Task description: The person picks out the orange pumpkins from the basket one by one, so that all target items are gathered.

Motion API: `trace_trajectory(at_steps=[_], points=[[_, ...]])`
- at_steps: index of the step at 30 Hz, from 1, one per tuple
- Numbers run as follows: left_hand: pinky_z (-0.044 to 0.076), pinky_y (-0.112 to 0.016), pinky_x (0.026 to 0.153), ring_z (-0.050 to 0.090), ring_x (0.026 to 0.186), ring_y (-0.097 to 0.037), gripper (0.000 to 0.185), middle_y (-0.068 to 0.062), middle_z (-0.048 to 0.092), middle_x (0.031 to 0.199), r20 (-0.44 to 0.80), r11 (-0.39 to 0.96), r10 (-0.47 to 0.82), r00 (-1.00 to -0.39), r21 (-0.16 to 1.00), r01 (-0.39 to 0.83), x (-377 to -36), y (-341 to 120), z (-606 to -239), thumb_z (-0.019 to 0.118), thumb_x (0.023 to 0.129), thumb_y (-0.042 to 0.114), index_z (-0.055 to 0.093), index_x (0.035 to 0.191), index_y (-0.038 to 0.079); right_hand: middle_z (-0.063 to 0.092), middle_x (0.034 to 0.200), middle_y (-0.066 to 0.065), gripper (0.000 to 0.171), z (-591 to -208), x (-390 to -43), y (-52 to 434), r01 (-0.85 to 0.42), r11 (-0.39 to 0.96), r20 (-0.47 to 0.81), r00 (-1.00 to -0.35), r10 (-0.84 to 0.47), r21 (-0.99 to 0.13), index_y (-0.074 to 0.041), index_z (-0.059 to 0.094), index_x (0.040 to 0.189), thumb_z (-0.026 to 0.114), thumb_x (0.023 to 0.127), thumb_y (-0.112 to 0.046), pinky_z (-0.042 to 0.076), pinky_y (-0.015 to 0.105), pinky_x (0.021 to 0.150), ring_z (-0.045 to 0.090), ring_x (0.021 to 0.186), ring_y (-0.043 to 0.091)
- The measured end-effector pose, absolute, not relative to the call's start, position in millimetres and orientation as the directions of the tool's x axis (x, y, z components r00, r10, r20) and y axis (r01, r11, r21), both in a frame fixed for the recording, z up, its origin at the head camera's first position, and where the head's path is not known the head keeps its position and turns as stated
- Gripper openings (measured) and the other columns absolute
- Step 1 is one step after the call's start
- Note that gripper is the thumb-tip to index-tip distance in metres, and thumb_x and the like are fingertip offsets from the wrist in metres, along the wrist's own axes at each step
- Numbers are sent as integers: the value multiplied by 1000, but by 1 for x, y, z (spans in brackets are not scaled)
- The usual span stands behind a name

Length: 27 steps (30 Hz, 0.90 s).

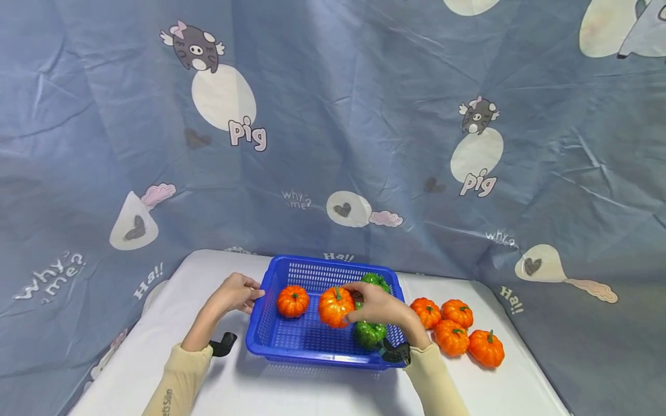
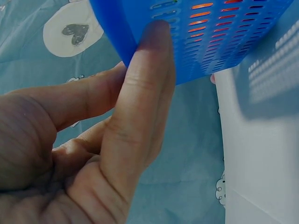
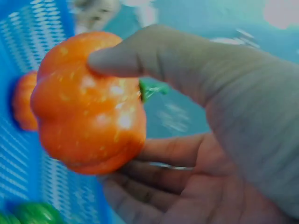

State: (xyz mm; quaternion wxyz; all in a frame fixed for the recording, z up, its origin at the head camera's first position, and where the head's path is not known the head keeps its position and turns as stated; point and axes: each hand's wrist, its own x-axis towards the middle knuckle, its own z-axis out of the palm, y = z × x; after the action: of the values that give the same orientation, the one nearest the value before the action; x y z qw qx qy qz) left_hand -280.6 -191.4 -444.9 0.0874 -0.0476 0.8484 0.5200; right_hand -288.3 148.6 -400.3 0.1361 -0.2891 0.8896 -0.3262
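Observation:
My right hand [image 1: 378, 304] grips a small orange pumpkin [image 1: 335, 308] over the blue plastic basket [image 1: 296, 350]. In the right wrist view, the thumb lies across the side of the pumpkin [image 3: 88, 107], with the fingers underneath and its green stem turned toward the palm. At the basket's left side, my left hand [image 1: 236, 294] pinches the rim. The left wrist view shows that hand [image 2: 117, 126] with fingers along the outside of the slotted wall [image 2: 201, 37]. Inside the basket sit another orange pumpkin [image 1: 292, 301] on the left and glossy green pumpkins [image 1: 370, 335] on the right, partly hidden by my right hand.
Several orange pumpkins [image 1: 453, 338] stand in a group on the white table [image 1: 291, 393], right of the basket. A blue cloth [image 1: 312, 162] printed with pigs hangs behind and beside the table.

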Motion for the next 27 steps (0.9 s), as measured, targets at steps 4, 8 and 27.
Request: trace_trajectory(at_steps=[4, 8, 27], points=[[61, -33, 60, 66, 63, -16, 36, -17, 68, 84, -195, 455, 17, -981, 875, -166, -279, -190, -443, 62, 92, 4, 56, 119, -17, 62, 122, 11, 68, -390, -274, 191, -371, 610, 14, -862, -507, -701, -3, 53, 134, 80, 75, -25, 55, 38, 92, 61, 111, 26], [61, -34, 60, 66, 64, -16, 36, -18, 68, 86, -186, 464, 31, -982, 873, -151, -279, -190, -440, 61, 92, 4, 55, 120, -18, 59, 129, 18, 71, -384, -258, 237, -280, 612, 28, -921, -388, -739, -3, 49, 137, 79, 76, -24, 55, 37, 91, 60, 115, 30], [61, -33, 61, 66, 63, -16, 36, -15, 68, 83, -209, 473, 21, -978, 864, -174, -280, -190, -443, 60, 93, 5, 55, 120, -17, 65, 106, 20, 56, -424, -241, 376, 133, 804, -241, -970, -13, -579, 14, 55, 120, 73, 79, -19, 51, 42, 83, 60, 95, 26]])
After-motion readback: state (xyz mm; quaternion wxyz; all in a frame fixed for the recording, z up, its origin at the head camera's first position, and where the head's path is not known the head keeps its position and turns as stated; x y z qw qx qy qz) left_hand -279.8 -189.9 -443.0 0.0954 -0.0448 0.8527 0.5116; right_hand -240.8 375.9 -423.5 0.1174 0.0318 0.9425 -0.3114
